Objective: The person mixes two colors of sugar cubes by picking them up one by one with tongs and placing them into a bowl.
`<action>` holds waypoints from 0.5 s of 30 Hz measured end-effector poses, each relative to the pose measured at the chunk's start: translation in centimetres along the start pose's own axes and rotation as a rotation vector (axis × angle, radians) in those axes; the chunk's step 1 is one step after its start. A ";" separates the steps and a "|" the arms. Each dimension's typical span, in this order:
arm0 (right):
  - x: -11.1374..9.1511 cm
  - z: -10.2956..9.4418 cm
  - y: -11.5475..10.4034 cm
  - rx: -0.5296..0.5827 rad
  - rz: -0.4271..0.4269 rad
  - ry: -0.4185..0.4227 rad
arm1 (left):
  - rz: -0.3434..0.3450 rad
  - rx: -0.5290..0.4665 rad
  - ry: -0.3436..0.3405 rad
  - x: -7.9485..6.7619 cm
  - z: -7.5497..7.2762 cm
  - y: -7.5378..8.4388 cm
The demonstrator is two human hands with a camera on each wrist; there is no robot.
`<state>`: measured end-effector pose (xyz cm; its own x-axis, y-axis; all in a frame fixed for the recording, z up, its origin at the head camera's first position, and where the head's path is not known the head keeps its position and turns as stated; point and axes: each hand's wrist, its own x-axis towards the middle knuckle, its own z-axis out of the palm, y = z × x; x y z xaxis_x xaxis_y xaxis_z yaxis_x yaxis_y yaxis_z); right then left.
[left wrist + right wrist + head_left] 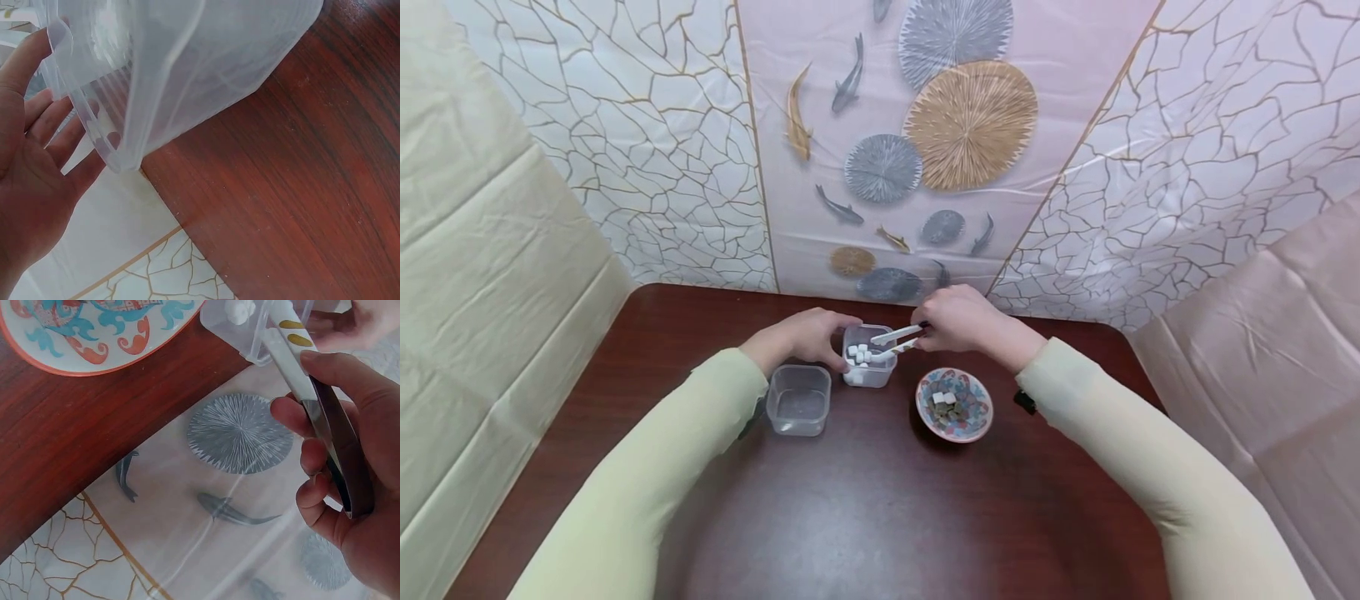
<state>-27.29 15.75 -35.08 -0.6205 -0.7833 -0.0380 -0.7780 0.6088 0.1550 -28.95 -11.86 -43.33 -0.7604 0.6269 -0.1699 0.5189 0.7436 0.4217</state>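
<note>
My left hand (808, 337) grips the left side of a small clear plastic container (871, 379), thumb at the near side and fingers at the far corner. Several white cubes (859, 353) lie inside it. From the right, my right hand (958, 318) holds tongs (897, 335) with white arms and a dark handle end. Their spread tips reach into the container by the cubes. In the right wrist view, thumb and fingers wrap the tongs' dark handle (340, 450). The left wrist view shows the left palm (37, 162) partly behind clear plastic.
A second clear container (799, 402), with nothing visible in it, stands in front of the left hand. Right of centre sits a patterned bowl (976, 423) holding white cubes and brownish-green pieces. A patterned cloth (887, 233) hangs behind the dark wooden table (850, 517).
</note>
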 end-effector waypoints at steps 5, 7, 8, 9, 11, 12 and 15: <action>1.2 0.1 -0.3 -0.052 0.014 -0.064 | 0.008 -0.006 0.003 0.0 0.0 0.1; 1.7 0.1 -0.5 -0.064 0.024 -0.092 | 0.009 -0.011 0.004 0.0 0.0 0.1; 1.9 0.1 -0.6 -0.072 0.027 -0.103 | 0.009 -0.012 0.005 0.0 0.0 0.2; 2.1 0.1 -0.7 -0.078 0.030 -0.110 | 0.010 -0.013 0.006 0.0 0.0 0.2; 2.5 0.1 -0.8 -0.093 0.026 -0.115 | 0.010 -0.014 0.008 0.0 0.0 0.1; 2.7 0.2 -0.9 -0.097 0.025 -0.117 | 0.011 -0.013 0.010 0.0 0.0 0.1; 3.2 0.2 -1.1 -0.115 0.028 -0.122 | 0.012 -0.011 0.013 0.0 0.1 0.0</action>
<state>-28.43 12.54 -35.57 -0.6544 -0.7409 -0.1508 -0.7483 0.6061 0.2695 -28.93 -11.84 -43.38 -0.7593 0.6324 -0.1537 0.5234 0.7337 0.4332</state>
